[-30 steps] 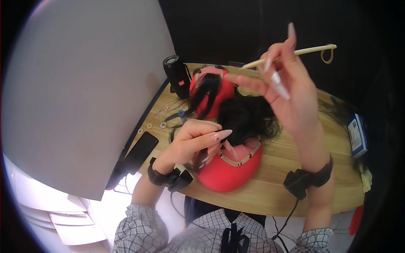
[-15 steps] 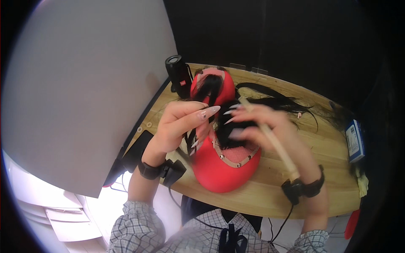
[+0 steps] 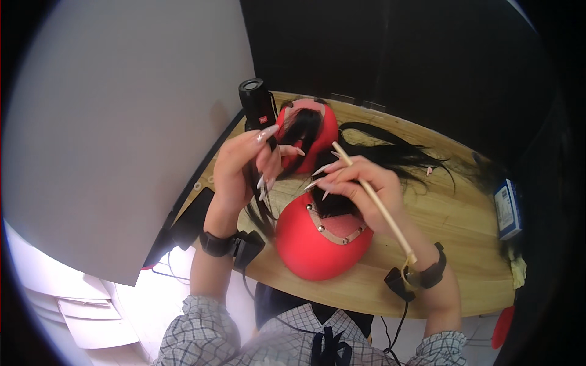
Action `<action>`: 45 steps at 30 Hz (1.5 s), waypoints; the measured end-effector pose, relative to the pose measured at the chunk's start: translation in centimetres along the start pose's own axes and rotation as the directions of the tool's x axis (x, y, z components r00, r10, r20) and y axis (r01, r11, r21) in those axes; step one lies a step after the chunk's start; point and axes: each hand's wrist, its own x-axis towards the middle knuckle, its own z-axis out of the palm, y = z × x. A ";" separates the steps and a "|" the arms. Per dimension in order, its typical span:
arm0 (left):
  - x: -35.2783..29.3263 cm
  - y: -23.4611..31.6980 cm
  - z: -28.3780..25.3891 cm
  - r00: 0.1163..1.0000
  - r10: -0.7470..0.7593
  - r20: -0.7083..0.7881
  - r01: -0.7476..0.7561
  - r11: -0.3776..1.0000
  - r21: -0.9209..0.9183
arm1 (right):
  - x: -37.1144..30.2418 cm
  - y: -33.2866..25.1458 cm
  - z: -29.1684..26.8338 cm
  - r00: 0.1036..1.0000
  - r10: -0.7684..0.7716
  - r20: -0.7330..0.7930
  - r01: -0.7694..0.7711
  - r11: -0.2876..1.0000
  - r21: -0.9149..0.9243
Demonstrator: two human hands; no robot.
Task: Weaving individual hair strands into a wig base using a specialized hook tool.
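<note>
Near the table's front edge sits a red rounded head form [image 3: 323,253]. A pink mesh patch [image 3: 345,226] with a beige band is pinned to it, with black hair [image 3: 332,204] on the mesh. Above this hair my right hand [image 3: 369,186] is closed around a slim pale wooden stick [image 3: 390,222], slanting back toward the wrist. My left hand [image 3: 244,161] is raised to the left of the form, its thumb extended. It grips a thin lock of black hair [image 3: 259,204], whose strands hang below the fingers. The right fingertips partly cover the mesh.
A second red head form [image 3: 326,125] with black hair stands behind, beside a black cylindrical speaker [image 3: 256,104]. Loose long black hair [image 3: 390,143] spreads across the table's back right. A blue-and-white box [image 3: 508,210] is at the right edge, a dark flat object [image 3: 194,218] at the left.
My left hand has moved up and left, away from the right hand, and its fingers have spread somewhat. My right hand has shifted slightly left and down with the stick.
</note>
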 end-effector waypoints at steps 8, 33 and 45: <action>0.7 -6.4 -2.6 0.995 -0.093 -0.035 0.085 0.978 -0.190 | 2.3 -1.8 -5.3 0.945 0.301 -0.128 -0.247 0.912 0.328; -1.5 -8.8 -1.6 0.966 -0.235 0.111 0.253 0.948 -0.194 | -3.0 -2.4 0.4 0.986 0.127 0.104 -0.063 0.877 -0.477; -1.5 -8.9 -1.7 0.974 -0.193 0.121 0.215 0.955 -0.203 | -1.3 -1.5 1.0 0.968 -0.166 0.189 0.242 0.822 -0.515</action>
